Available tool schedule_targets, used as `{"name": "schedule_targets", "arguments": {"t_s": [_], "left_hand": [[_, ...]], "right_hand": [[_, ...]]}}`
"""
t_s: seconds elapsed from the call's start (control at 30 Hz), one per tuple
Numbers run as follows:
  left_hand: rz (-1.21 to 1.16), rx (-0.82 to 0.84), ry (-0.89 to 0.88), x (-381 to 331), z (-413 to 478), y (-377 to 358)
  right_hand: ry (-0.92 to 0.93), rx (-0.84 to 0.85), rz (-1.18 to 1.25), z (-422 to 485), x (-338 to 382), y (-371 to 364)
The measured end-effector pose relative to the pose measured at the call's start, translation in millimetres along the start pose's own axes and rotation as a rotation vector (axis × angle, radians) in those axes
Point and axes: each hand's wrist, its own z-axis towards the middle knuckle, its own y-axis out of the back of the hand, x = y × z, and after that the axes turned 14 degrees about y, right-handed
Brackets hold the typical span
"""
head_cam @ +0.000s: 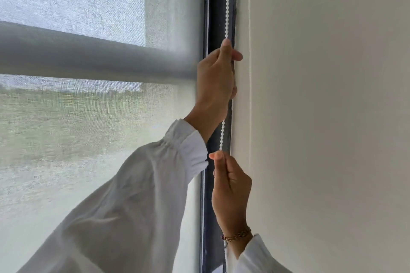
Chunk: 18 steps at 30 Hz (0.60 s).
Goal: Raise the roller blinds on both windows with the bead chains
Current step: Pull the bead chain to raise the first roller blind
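A white bead chain hangs down the dark window frame at the blind's right edge. My left hand is closed around the chain at mid-height, thumb and forefinger pinching it. Below it, my right hand also grips the chain, which runs taut between the two hands and reappears under my right wrist. The grey, see-through roller blind covers the window to the left. A broad grey horizontal band crosses the window, seen through the fabric.
A plain cream wall fills the right half of the view, right beside the chain. My white sleeves cover both forearms, and a thin bracelet sits on my right wrist. Blurred greenery shows through the blind.
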Motion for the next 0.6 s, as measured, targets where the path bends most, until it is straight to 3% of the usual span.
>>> {"name": "schedule_targets", "arguments": {"t_s": [0.17,0.3,0.43,0.6], "left_hand": [[-0.04,0.062,-0.131,13,16,18],[0.001,0.057,-0.187,22,21,31],[0.214,-0.016,-0.231,55,8,44],[0.351,0.013,-0.054,132,-22,73]], "right_hand": [[-0.327,0.179,0.296,13,-14,-7],[-0.531,0.172,0.493,43,-31,-18],[-0.533,0.088,0.641,92,-37,-19],[-0.504,0.061,0.789,149,-25,-27]]}}
